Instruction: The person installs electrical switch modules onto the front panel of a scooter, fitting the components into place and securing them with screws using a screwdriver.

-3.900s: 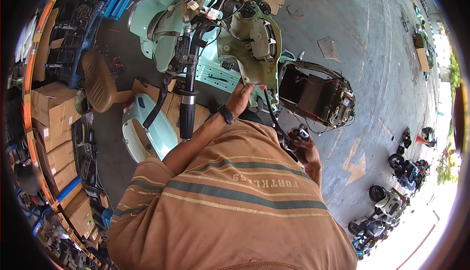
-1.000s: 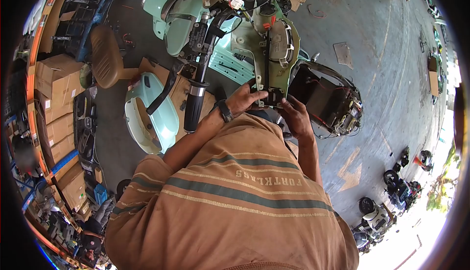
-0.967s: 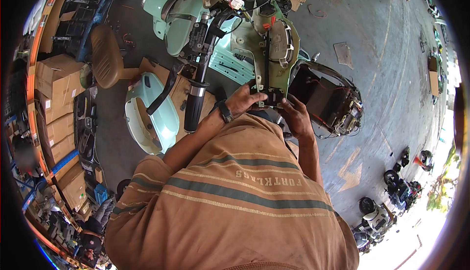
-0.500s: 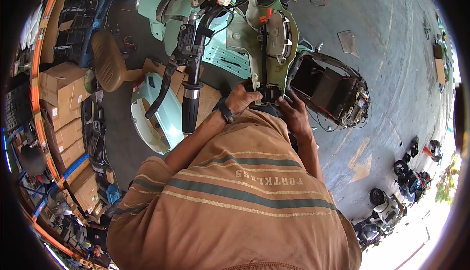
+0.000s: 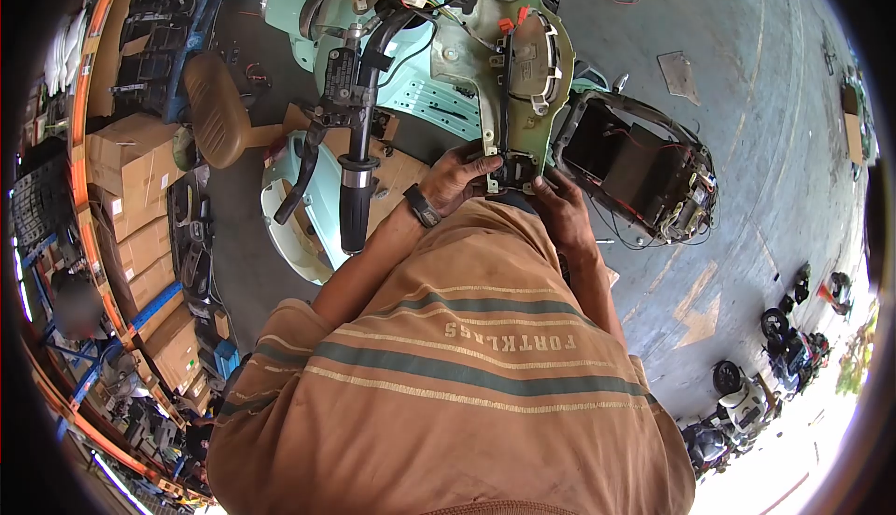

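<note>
A light green scooter handlebar cover (image 5: 464, 69) is turned with its inner side up in front of my body. My left hand (image 5: 457, 179), with a dark watch on the wrist, grips the cover's near end from the left, thumb on top. My right hand (image 5: 564, 205) holds the same end from the right, its thumb and fingers at the edge. Between the two thumbs sits a black plastic part (image 5: 514, 173) in the cover. Farther up, a pale instrument housing (image 5: 535, 65) is fitted in it, with red connectors (image 5: 508, 23) beside it. The undersides of my fingers are partly hidden.
The handlebar (image 5: 355, 179) with its black grip and lever stands just left of my hands. Mint-green scooter bodywork (image 5: 425, 104) lies beyond. A black scooter body part with wires (image 5: 644, 165) is at right. Cardboard boxes (image 5: 135, 174) and a brown seat (image 5: 215, 109) are at left.
The view has shifted slightly. My right thumb and fingers sit a little differently at the cover's near end, and the black part between my hands shows more fully. Both hands keep their hold.
</note>
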The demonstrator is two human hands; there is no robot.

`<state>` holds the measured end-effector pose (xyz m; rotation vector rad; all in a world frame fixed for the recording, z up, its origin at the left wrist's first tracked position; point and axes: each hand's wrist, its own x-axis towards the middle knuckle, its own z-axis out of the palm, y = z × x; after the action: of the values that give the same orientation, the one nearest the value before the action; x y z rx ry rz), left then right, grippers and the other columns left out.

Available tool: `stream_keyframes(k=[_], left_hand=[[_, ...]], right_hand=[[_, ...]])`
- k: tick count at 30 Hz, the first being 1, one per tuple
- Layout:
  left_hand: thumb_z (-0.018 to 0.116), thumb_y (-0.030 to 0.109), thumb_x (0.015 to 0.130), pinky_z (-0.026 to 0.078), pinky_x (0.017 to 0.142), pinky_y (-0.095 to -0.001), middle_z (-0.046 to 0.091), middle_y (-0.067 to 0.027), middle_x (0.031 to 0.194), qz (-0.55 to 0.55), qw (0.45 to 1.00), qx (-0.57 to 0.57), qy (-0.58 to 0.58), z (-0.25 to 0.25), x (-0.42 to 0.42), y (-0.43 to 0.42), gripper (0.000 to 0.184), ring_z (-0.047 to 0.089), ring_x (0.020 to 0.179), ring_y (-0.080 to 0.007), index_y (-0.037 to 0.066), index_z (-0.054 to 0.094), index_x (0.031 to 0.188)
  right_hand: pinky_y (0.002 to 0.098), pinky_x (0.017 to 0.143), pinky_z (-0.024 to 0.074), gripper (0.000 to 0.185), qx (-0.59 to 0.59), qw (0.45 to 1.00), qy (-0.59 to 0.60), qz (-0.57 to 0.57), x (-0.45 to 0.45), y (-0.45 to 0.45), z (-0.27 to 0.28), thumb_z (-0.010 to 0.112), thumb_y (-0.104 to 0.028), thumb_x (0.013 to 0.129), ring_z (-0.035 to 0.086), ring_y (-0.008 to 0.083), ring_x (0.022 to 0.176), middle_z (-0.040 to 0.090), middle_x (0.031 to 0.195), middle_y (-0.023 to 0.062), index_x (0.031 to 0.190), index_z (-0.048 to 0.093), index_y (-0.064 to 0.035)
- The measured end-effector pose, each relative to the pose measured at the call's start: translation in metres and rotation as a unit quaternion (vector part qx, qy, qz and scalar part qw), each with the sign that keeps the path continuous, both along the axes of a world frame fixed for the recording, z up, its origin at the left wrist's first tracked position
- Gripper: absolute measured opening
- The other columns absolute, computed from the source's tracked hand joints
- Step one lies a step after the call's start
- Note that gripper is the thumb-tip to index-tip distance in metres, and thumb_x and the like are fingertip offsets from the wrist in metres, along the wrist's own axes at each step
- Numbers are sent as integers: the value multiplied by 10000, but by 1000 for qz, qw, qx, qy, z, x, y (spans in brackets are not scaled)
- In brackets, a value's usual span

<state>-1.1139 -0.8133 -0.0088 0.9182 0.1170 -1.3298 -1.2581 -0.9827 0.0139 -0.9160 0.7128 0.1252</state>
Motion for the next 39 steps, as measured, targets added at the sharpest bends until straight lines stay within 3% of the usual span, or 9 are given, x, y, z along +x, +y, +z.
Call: stream_keyframes(k=[9,19,22,24,27,30,32,34,39], left_hand=[[670,62,866,542,921,-389,632,-88,1164,33,999,-24,13,-2,-3,-11,481,635,1057,-213,15,494,1311],[550,61,879,511,824,-306,669,-68,1043,48,997,52,-7,-24,-19,-26,277,632,887,-156,-40,618,1128],[575,81,872,501,783,-307,689,-96,952,19,991,64,-116,-29,-21,-25,234,632,839,-150,-61,649,1042],[603,72,887,499,744,-295,674,-75,967,-38,935,193,-295,-46,-25,-22,228,598,841,-120,-42,637,1081],[620,78,878,490,716,-300,671,-57,910,-97,885,293,-350,-34,-24,-20,208,574,782,-118,-56,642,1036],[623,68,866,488,708,-298,678,-63,900,-68,910,325,-249,-20,-21,-25,203,584,771,-118,-79,647,1004],[614,44,853,503,700,-301,689,-84,927,-59,921,286,-257,-44,-24,-21,198,619,786,-133,-91,651,993],[610,29,840,526,709,-311,699,-103,953,58,962,193,-184,-44,-28,-24,204,656,814,-157,-73,660,1010],[580,10,823,539,777,-364,691,-111,971,108,978,175,-24,-16,-25,-29,234,667,859,-212,-43,660,1037]], right_hand=[[305,927,486,431,64,998,6,-21,-3,-5,-7,600,-157,972,608,181,1040,637,1169,137,1336,489,46],[318,1012,444,588,-2,1000,13,1,-6,-13,-27,680,-169,925,567,220,1167,590,1286,196,1380,417,93],[323,1028,433,586,20,1000,9,1,-3,-15,-22,688,-172,919,559,222,1182,585,1299,194,1380,428,81],[324,1033,429,578,36,999,2,1,-2,-19,-18,687,-167,919,556,221,1187,580,1307,194,1378,434,76],[314,1011,442,518,24,1000,14,-13,2,-16,-12,670,-134,921,569,206,1153,608,1264,162,1351,468,72],[313,991,448,488,-12,999,27,17,7,-20,-4,661,-139,927,577,203,1130,626,1220,147,1330,486,74],[313,977,445,488,-31,998,22,44,10,-24,1,665,-182,926,584,202,1099,631,1195,142,1314,503,65],[348,943,466,478,-30,998,28,56,11,-24,-1,645,-197,926,604,227,1068,623,1194,147,1309,505,51],[332,947,445,500,-16,997,34,72,15,-27,4,672,-256,890,594,206,1050,642,1163,143,1274,550,40]])
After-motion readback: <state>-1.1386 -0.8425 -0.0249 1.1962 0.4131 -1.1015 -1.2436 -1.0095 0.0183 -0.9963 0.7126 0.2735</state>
